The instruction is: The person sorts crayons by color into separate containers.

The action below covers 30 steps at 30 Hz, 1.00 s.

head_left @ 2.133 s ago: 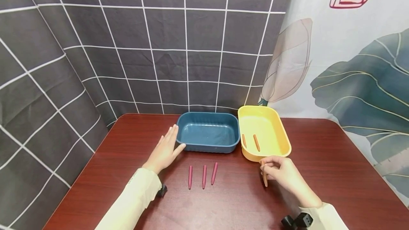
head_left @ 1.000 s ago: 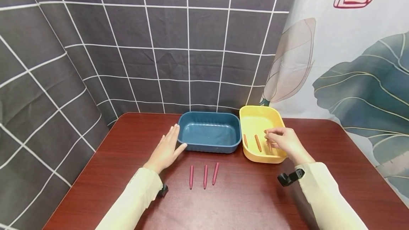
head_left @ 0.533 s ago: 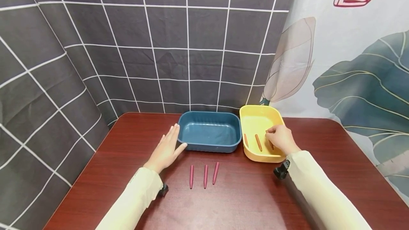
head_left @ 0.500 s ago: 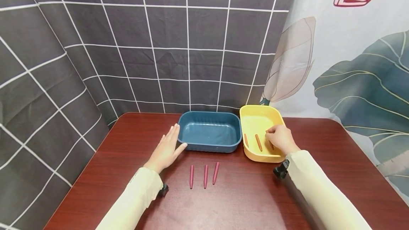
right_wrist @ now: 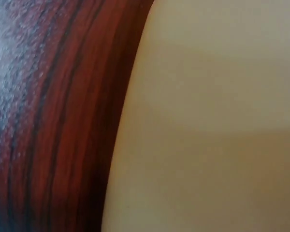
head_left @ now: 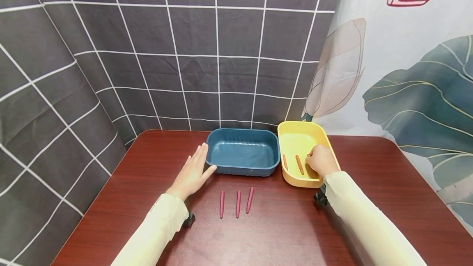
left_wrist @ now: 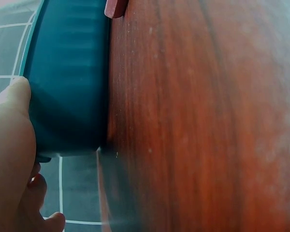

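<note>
My right hand (head_left: pixel 320 160) reaches into the yellow basket (head_left: pixel 295 182) and pinches an orange crayon (head_left: pixel 308 155), of which only a small end shows past the fingers. Two more orange crayons lie on the basket floor: a middle crayon (head_left: pixel 299 164) and a left crayon (head_left: pixel 285 162) by the wall. Flat and straight-fingered, my left hand (head_left: pixel 190 172) touches the left end of the blue basket (head_left: pixel 244 170). In the left wrist view its thumb (left_wrist: pixel 20 94) lies against the basket's rim. The right wrist view is mostly filled by the blurred yellow basket wall (right_wrist: pixel 203 121).
Three dark pink crayons, a left one (head_left: pixel 222 204), a middle one (head_left: pixel 238 204) and a right one (head_left: pixel 250 200), lie on the red-brown table (head_left: pixel 273 233) before the blue basket. A grey gridded cloth (head_left: pixel 192 73) hangs behind the table.
The right hand has carried the orange crayon from in front of the yellow basket into it and lowered it beside the other two. The left hand has stayed in place.
</note>
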### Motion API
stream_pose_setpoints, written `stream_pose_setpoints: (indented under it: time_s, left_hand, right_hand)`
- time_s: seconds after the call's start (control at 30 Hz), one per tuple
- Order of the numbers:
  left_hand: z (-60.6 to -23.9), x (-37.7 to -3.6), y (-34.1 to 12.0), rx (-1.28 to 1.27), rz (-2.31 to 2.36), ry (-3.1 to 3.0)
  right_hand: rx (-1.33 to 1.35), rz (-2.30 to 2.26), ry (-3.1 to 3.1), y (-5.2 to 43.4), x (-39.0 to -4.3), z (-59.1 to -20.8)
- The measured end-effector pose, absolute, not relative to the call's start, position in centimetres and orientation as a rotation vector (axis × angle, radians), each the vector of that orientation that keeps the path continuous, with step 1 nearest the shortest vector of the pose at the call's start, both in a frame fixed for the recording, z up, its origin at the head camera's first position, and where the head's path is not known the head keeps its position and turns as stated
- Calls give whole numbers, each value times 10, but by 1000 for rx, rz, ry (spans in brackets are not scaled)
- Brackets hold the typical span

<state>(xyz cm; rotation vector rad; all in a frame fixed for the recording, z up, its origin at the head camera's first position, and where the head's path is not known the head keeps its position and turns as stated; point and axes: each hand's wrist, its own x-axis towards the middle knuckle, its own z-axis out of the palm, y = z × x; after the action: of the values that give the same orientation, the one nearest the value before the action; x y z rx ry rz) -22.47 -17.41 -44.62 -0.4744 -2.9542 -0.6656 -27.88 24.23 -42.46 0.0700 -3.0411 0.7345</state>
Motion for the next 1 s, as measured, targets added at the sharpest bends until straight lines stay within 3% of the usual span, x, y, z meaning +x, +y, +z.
stream_pose_setpoints:
  time_s: [1.0]
  left_hand:
    - [-448,-225,-173,-476,-653,-2948]
  right_hand:
    - [44,679,-3074,238,-274,-424]
